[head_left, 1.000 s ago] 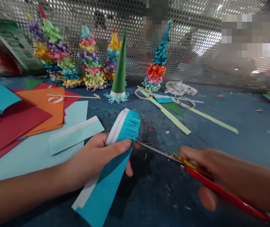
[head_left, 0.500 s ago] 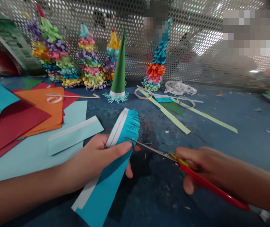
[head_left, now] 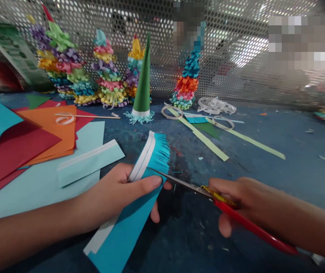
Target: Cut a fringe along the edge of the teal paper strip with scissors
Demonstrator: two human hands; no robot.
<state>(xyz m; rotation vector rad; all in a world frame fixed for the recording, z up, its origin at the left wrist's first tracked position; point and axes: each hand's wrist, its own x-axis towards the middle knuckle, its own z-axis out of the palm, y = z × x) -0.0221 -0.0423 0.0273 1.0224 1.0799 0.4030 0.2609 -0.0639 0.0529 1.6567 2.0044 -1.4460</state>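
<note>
A blue paper strip with a white band along one long edge slants up from the bottom; its upper part is cut into a fine fringe. My left hand pinches it about midway, thumb on top and fingers beneath. Scissors with a red and yellow handle are gripped in my right hand. Their blades lie across the strip just above my left thumb, at the lower end of the fringe. Beyond the strip a green paper cone stands upright with a light blue fringe round its base.
Red, orange and pale blue sheets lie at the left, with a folded pale blue strip on top. Pale green strips and white tape coils lie behind. Several fringed cones stand before a perforated metal panel.
My left hand and the blue strip have shifted slightly to the right. The scissors have moved slightly left, their blades still at the strip's edge.
</note>
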